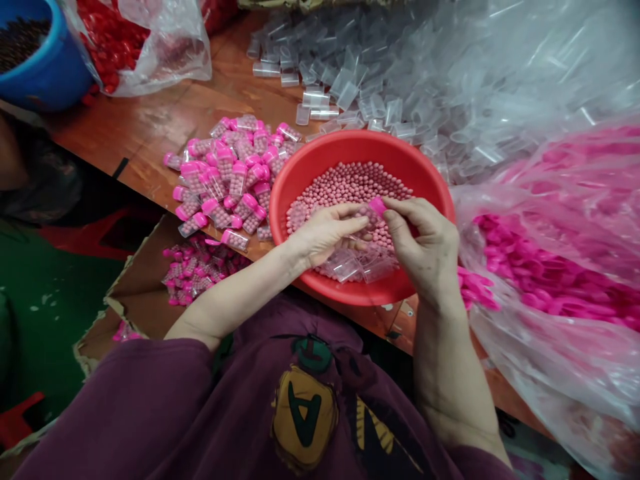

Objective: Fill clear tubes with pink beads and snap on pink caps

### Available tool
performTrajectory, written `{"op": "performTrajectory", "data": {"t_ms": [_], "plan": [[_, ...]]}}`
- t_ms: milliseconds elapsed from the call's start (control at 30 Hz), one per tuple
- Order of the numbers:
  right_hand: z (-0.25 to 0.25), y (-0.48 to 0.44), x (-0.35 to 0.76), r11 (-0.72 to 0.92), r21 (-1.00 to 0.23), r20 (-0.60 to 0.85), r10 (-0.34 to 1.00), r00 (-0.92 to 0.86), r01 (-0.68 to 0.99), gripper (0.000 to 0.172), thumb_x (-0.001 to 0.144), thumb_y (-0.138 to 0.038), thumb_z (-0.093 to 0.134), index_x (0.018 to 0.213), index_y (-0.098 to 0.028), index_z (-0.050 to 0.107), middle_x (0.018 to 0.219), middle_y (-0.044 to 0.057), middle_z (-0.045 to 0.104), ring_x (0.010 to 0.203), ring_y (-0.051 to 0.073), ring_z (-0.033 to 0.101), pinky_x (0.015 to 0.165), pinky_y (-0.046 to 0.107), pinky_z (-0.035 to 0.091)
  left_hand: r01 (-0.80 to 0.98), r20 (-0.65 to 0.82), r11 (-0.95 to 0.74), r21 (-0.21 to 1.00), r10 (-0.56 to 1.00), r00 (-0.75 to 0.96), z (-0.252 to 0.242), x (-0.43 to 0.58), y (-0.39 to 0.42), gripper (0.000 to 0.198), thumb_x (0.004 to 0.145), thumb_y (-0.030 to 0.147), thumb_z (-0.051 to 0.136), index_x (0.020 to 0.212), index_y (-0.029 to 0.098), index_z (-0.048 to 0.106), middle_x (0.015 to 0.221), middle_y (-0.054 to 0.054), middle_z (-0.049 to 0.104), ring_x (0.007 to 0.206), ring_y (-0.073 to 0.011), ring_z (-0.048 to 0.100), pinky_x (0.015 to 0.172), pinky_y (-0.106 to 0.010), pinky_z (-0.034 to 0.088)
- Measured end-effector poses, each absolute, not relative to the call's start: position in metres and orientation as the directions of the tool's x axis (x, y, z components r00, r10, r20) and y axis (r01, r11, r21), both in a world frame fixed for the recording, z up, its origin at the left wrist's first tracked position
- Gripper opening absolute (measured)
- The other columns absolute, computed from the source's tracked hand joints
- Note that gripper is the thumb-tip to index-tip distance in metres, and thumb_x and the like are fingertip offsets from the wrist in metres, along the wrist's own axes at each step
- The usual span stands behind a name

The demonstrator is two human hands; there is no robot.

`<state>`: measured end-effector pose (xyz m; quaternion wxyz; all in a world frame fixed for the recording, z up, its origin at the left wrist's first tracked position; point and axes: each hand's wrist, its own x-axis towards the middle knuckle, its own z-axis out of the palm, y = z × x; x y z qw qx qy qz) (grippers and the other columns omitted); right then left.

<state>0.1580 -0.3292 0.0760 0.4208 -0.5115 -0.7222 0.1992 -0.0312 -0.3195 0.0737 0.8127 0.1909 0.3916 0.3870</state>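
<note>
Both hands meet over the red bowl [306, 175] in the middle of the frame. The right hand [425, 247] pinches a pink cap [377, 206] between thumb and forefinger. The left hand [325, 230] is closed round what looks like a clear tube [367, 217] just under that cap, though the fingers hide most of it. Cap and tube are touching, above the pink beads [350, 183] that cover the bottom of the bowl.

By my reckoning the work is somewhere in the middle. A fair pile of capped tubes [227, 177] lies on the table [150, 127] left of the bowl, all filled with pink and closed. More of them sit in the carton [145, 287] at lower left, so a good deal is done.

A lot is left, too. A few empties [363, 268] lie in the near side of the bowl below the hands. A big heap of clear tubes [360, 73] spreads across the top of the frame. The bag of caps [550, 273] on the right is well stocked, and the bowl holds plenty of beads.

At upper left a bag of red caps [113, 40] and a blue tub [50, 73] sit well away from the hands.
</note>
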Motion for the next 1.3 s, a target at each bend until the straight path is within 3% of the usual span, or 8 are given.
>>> {"op": "performTrajectory", "data": {"t_ms": [233,500,667,767,867,967,1133,1300], "plan": [[0.073,-0.341,0.153,0.422,-0.707,0.467,0.881,-0.074,0.568,0.02,0.11,-0.033,0.069,0.12,-0.03,0.087,0.101,0.007,0.081,0.093,0.026,0.078,0.089,0.046,0.068,-0.511,-0.447,0.57,0.644,0.822,0.353,0.082,-0.021,-0.333,0.017,0.093,0.01,0.088,0.108,0.017,0.081,0.093,0.002,0.076,0.076,-0.0096,0.067,0.069,-0.024,0.048],[0.064,-0.364,0.148,0.434,-0.588,0.487,0.864,-0.13,0.682,0.041,0.119,-0.042,0.049,0.143,-0.03,0.081,0.12,0.015,0.082,0.109,0.031,0.081,0.097,0.054,0.071,-0.535,-0.48,0.548,0.643,0.833,0.276,0.084,-0.013,-0.339,0.006,0.101,0.013,0.081,0.103,0.018,0.079,0.082,0.004,0.069,0.066,-0.0056,0.058,0.066,-0.021,0.045],[0.073,-0.351,0.159,0.418,-0.753,0.45,0.89,-0.066,0.508,0.042,0.115,-0.062,0.062,0.144,-0.036,0.079,0.111,0.007,0.082,0.087,0.024,0.076,0.083,0.044,0.068,-0.429,-0.423,0.547,0.719,0.834,0.354,0.088,-0.021,-0.34,0.007,0.098,0.02,0.086,0.104,0.019,0.082,0.084,0.003,0.073,0.065,-0.006,0.057,0.065,-0.021,0.047],[0.071,-0.334,0.154,0.312,-0.88,0.342,0.939,0.024,0.358,0.066,0.116,-0.08,0.039,0.158,-0.036,0.067,0.111,0.008,0.082,0.076,0.021,0.07,0.074,0.04,0.064,-0.318,-0.39,0.536,0.782,0.818,0.422,0.091,-0.021,-0.343,0.012,0.095,0.025,0.091,0.104,0.02,0.083,0.078,0.002,0.069,0.063,-0.0075,0.055,0.062,-0.022,0.046],[0.063,-0.324,0.146,0.182,-0.934,0.148,0.98,-0.131,0.309,0.088,0.115,-0.083,0.006,0.171,-0.034,0.054,0.119,0.011,0.085,0.082,0.023,0.074,0.076,0.04,0.065,-0.229,-0.341,0.472,0.851,0.83,0.442,0.094,-0.02,-0.347,0.008,0.099,0.025,0.087,0.102,0.02,0.083,0.073,0.002,0.065,0.061,-0.0091,0.051,0.06,-0.025,0.043],[0.057,-0.326,0.142,0.161,-0.918,0.084,0.972,-0.219,0.363,0.094,0.112,-0.084,-0.002,0.177,-0.036,0.047,0.129,0.01,0.084,0.091,0.023,0.078,0.084,0.041,0.067,-0.169,-0.301,0.405,0.899,0.85,0.432,0.099,-0.019,-0.351,0.006,0.098,0.017,0.083,0.093,0.018,0.08,0.072,0.002,0.063,0.065,-0.011,0.055,0.065,-0.026,0.047],[0.06,-0.334,0.136,0.24,-0.909,0.21,0.97,-0.123,0.34,0.082,0.117,-0.077,0.006,0.176,-0.035,0.045,0.135,0.011,0.08,0.116,0.027,0.08,0.108,0.052,0.067,-0.203,-0.28,0.359,0.911,0.901,0.332,0.11,-0.014,-0.357,0.015,0.094,0.002,0.079,0.091,0.017,0.079,0.085,-0.001,0.076,0.081,-0.0134,0.068,0.081,-0.025,0.055],[0.059,-0.335,0.142,0.291,-0.833,0.392,0.911,0.131,0.47,0.079,0.117,-0.076,0.008,0.156,-0.031,0.059,0.121,0.013,0.078,0.112,0.028,0.08,0.106,0.051,0.066,-0.363,-0.43,0.492,0.791,0.87,0.242,0.099,-0.009,-0.348,0.008,0.097,0.009,0.085,0.099,0.016,0.082,0.087,0.0,0.079,0.074,-0.0114,0.066,0.076,-0.026,0.056]]}}
